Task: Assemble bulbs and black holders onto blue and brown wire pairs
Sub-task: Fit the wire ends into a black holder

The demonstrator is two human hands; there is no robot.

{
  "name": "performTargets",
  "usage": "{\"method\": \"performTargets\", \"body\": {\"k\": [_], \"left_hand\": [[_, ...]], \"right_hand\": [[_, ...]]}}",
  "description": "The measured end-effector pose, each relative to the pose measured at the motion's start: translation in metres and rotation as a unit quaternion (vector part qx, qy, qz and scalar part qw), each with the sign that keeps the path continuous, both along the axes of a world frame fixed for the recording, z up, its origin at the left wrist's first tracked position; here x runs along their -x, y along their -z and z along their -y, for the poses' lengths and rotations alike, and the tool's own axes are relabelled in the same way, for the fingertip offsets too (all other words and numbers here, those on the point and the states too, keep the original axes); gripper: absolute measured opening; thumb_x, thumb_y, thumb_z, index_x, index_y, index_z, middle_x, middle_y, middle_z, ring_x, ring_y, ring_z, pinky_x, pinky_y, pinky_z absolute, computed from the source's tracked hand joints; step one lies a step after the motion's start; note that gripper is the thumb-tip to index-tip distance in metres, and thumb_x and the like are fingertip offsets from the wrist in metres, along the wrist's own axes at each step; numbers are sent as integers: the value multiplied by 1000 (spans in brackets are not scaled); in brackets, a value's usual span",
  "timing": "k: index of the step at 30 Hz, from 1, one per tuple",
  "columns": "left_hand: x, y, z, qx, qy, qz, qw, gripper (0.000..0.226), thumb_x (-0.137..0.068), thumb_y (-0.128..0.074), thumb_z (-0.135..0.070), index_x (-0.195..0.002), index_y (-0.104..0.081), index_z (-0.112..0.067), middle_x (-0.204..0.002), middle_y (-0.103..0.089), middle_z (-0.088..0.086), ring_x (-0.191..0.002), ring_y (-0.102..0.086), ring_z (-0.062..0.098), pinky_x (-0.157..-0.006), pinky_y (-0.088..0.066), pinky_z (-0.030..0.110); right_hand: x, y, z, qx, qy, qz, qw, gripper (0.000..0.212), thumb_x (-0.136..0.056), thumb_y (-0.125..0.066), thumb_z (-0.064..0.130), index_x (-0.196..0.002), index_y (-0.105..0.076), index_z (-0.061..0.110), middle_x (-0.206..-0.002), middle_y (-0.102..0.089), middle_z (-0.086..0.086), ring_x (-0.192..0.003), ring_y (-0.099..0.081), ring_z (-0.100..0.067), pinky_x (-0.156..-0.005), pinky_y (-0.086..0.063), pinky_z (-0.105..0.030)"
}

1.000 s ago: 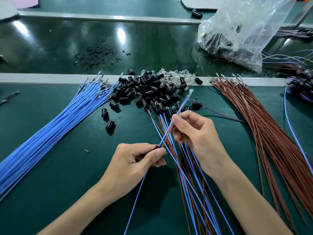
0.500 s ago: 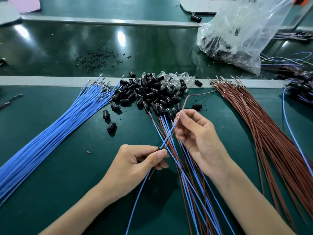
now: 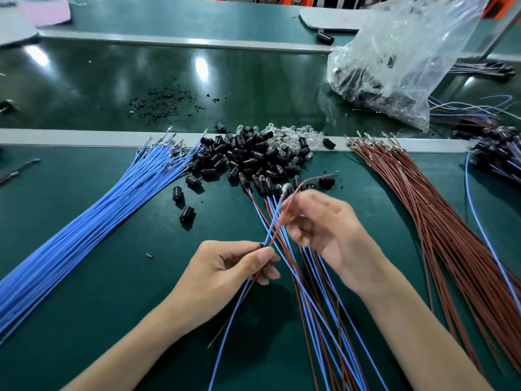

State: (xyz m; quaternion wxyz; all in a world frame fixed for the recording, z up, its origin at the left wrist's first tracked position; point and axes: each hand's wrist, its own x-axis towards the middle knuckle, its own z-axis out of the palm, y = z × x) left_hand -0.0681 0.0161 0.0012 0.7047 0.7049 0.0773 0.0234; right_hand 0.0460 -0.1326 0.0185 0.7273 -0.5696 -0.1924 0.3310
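My left hand [image 3: 225, 273] pinches one blue wire [image 3: 272, 224] and one brown wire [image 3: 306, 182] together between thumb and forefinger. My right hand [image 3: 327, 232], blurred by motion, has its fingers curled on the brown wire just above that pinch, and the wire's free end arcs up to the right. A pile of black holders [image 3: 242, 156] and clear bulbs [image 3: 293, 136] lies beyond the hands. Loose blue wires [image 3: 98, 215] fan out on the left and loose brown wires [image 3: 451, 221] on the right. Finished pairs [image 3: 324, 320] lie under my hands.
A clear plastic bag [image 3: 394, 66] of parts sits at the back right, with more assembled wires [image 3: 501, 153] at the right edge. Three stray holders [image 3: 187, 214] lie left of the hands. Black crumbs [image 3: 160, 104] dot the conveyor belt behind the metal rail [image 3: 70, 135].
A brown wire has joined the blue wire in my left hand's pinch. My right hand left the blue wire's tip and shifted right and down along the pair.
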Motion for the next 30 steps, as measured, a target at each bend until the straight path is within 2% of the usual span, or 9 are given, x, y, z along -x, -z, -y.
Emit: {"method": "performTargets", "body": {"k": [2,5,10,15,17,19,22,26,30], "left_hand": [[0,0,1,-6,7,-2,1000,18,-80,-60,-30,-75,-77,-23,-70,-73,3,-61,-66,10,-63,-50,14],[0,0,1,-10,12,0,1000,17,-79,-61,-30,-77,-76,-23,-71,-73,3,-61,-66,10,-63,-50,15],[0,-2,-1,5,-2,5,1000,23,-82,-58,-29,-80,-76,-16,-72,-73,6,-61,-65,12,-63,-49,15],[-1,-2,-1,8,-1,5,1000,20,-82,-58,-31,-84,-77,-24,-73,-73,5,-62,-66,11,-63,-50,16],[0,-1,-2,-5,9,2,1000,19,-82,-58,-31,-85,-76,-25,-73,-73,4,-63,-66,11,-64,-50,16],[0,-1,-1,-17,23,2,1000,18,-81,-60,-32,-83,-77,-26,-73,-73,2,-63,-66,9,-64,-50,15],[1,-1,1,-29,33,4,999,17,-80,-61,-33,-79,-77,-30,-72,-73,1,-62,-66,9,-63,-50,15],[0,-3,1,-3,14,8,1000,17,-81,-59,-29,-81,-76,-24,-72,-73,3,-61,-65,7,-62,-49,13],[0,-4,1,5,8,6,1000,18,-80,-59,-28,-82,-75,-22,-72,-73,4,-61,-65,8,-61,-49,14]], "right_hand": [[-1,1,-4,-80,75,-122,986,19,-83,-64,30,-79,-63,12,-72,-60,-1,-56,-48,-8,-49,-37,-16],[-1,4,-7,-99,129,-175,971,13,-80,-62,24,-76,-59,12,-70,-54,1,-54,-44,-5,-47,-35,-15],[-3,8,-4,-84,144,-98,981,5,-71,-69,20,-70,-69,15,-68,-61,-1,-56,-47,-7,-48,-38,-15],[2,8,1,102,10,149,984,4,-74,-77,18,-72,-74,16,-69,-65,0,-68,-55,-12,-67,-44,-22],[3,7,-2,68,23,96,993,11,-76,-72,28,-79,-75,18,-73,-67,0,-65,-54,-12,-61,-44,-20],[1,6,-5,-42,76,-47,995,18,-78,-68,34,-82,-71,17,-72,-63,1,-57,-48,-8,-50,-37,-16],[0,9,-10,-127,131,-128,975,7,-81,-65,22,-75,-64,17,-70,-59,2,-53,-46,-6,-44,-34,-15],[1,13,-9,-122,134,-95,979,7,-67,-74,20,-66,-67,21,-68,-56,0,-54,-45,-7,-46,-37,-15],[0,12,-2,55,10,62,997,12,-67,-82,16,-66,-70,20,-68,-61,-1,-59,-50,-8,-57,-41,-17]]}}
